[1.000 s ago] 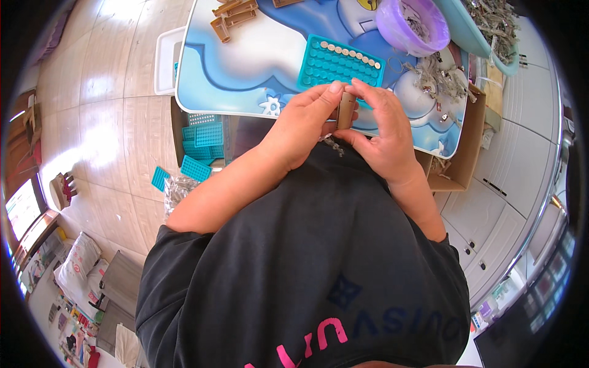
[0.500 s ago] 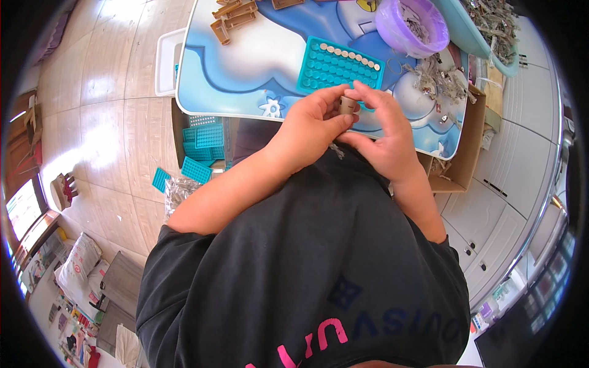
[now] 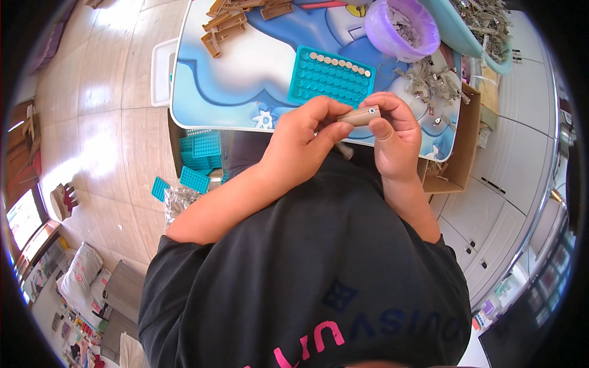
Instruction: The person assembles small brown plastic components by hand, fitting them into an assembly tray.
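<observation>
A small tan plastic casing (image 3: 359,116), with a round fitting in its end, lies level between my hands, just off the table's near edge. My left hand (image 3: 307,132) pinches one end between thumb and fingers. My right hand (image 3: 399,132) curls round the other end, its fingers behind and its thumb beside the tip. Just beyond them sits a teal tray (image 3: 331,80) of small round pockets, its far row topped with silvery discs. A short frayed grey piece (image 3: 345,151) shows below the casing, partly hidden by my hands.
Brown casings (image 3: 224,29) lie at the table's far left. A purple lined basket (image 3: 402,27) and a pale teal basin (image 3: 472,34) stand far right, beside a heap of grey frayed pieces (image 3: 429,86). Teal trays (image 3: 205,145) fill a box below left; a cardboard box (image 3: 463,135) stands right.
The casing has turned from upright to lying across, its end now pointing right. My right hand has closed in around that end. The view has shifted slightly, moving the table in the picture.
</observation>
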A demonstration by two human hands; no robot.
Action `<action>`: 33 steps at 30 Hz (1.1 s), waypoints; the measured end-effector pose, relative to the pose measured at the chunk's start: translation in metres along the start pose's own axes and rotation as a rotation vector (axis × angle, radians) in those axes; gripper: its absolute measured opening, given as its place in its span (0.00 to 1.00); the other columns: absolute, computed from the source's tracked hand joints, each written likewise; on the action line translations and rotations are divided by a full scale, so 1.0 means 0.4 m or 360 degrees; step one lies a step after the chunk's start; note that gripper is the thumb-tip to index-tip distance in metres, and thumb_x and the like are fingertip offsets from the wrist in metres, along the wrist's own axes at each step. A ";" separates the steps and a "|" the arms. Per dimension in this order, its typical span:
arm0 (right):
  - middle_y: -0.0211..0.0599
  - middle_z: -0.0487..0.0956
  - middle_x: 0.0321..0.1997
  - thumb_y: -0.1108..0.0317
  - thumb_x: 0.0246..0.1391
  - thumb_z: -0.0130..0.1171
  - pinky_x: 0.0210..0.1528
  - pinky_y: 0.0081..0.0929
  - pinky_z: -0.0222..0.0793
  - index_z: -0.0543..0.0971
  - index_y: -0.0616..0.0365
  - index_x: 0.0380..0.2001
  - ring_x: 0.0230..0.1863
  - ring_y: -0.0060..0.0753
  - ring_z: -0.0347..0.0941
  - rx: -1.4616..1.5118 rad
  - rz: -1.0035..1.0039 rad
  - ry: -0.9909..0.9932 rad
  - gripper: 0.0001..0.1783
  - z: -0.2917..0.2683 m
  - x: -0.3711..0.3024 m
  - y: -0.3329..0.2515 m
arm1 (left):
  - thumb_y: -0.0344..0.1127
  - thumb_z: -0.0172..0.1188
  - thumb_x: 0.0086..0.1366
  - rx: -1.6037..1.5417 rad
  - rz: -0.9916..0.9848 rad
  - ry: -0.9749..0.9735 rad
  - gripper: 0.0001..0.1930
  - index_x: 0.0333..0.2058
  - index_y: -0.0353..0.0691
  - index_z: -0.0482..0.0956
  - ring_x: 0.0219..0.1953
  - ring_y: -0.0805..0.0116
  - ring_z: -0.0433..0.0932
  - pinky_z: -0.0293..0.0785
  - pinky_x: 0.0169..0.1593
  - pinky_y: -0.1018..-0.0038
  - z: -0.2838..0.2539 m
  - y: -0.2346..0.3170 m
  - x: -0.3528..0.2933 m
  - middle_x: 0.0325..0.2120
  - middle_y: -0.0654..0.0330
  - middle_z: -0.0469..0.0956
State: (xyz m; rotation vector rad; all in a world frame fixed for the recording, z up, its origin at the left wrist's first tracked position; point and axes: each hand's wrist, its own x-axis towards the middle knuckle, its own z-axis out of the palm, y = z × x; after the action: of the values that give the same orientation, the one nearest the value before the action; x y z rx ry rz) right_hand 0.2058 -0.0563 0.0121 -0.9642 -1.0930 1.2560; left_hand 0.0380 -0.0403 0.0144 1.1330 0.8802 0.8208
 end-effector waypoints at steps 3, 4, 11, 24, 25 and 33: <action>0.32 0.71 0.40 0.66 0.52 0.60 0.43 0.17 0.61 0.73 0.64 0.39 0.39 0.20 0.66 0.0037 -0.0041 0.0047 0.15 0.012 -0.001 0.010 | 0.27 0.58 0.59 0.0112 0.0117 0.0089 0.07 0.36 0.34 0.74 0.27 0.72 0.75 0.71 0.33 0.78 0.002 0.007 -0.001 0.27 0.57 0.77; 0.32 0.71 0.39 0.65 0.53 0.60 0.43 0.17 0.61 0.73 0.64 0.39 0.38 0.20 0.66 0.0038 -0.0007 0.0078 0.15 0.017 0.000 0.010 | 0.27 0.58 0.59 0.0301 0.0133 0.0099 0.06 0.35 0.34 0.73 0.26 0.72 0.74 0.70 0.32 0.77 -0.002 0.014 0.001 0.25 0.58 0.76; 0.33 0.73 0.36 0.63 0.53 0.59 0.38 0.20 0.64 0.74 0.62 0.42 0.35 0.24 0.68 -0.0833 -0.0155 -0.0213 0.16 0.002 0.054 -0.007 | 0.30 0.52 0.64 -0.0587 -0.0220 -0.0102 0.09 0.43 0.37 0.69 0.32 0.74 0.74 0.72 0.36 0.77 -0.023 0.000 0.040 0.31 0.60 0.74; 0.40 0.77 0.35 0.70 0.46 0.53 0.37 0.40 0.69 0.78 0.55 0.32 0.37 0.48 0.73 -0.2567 -0.0413 -0.0604 0.09 -0.214 0.430 -0.069 | 0.36 0.48 0.67 -0.0768 -0.0586 -0.0178 0.16 0.52 0.41 0.68 0.33 0.72 0.77 0.76 0.39 0.75 -0.043 0.021 0.050 0.35 0.58 0.75; 0.40 0.77 0.35 0.70 0.47 0.52 0.37 0.41 0.69 0.78 0.55 0.32 0.37 0.47 0.73 -0.2690 -0.0403 -0.0651 0.08 -0.212 0.437 -0.062 | 0.36 0.48 0.67 -0.0766 -0.0587 -0.0170 0.16 0.52 0.41 0.68 0.33 0.72 0.77 0.76 0.39 0.75 -0.046 0.020 0.050 0.35 0.58 0.75; 0.43 0.77 0.38 0.70 0.49 0.52 0.37 0.40 0.69 0.76 0.54 0.30 0.39 0.48 0.73 -0.2641 -0.0145 -0.0445 0.06 -0.188 0.423 -0.076 | 0.35 0.49 0.67 -0.0786 -0.0608 0.0000 0.14 0.49 0.38 0.70 0.36 0.72 0.76 0.75 0.42 0.75 -0.048 0.019 0.042 0.37 0.58 0.75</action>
State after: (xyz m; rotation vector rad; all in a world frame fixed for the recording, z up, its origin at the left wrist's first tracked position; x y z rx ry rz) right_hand 0.2846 0.1117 0.0401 -1.8624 -2.4206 0.1282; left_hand 0.0272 -0.0160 0.0154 0.5118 0.8017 0.6678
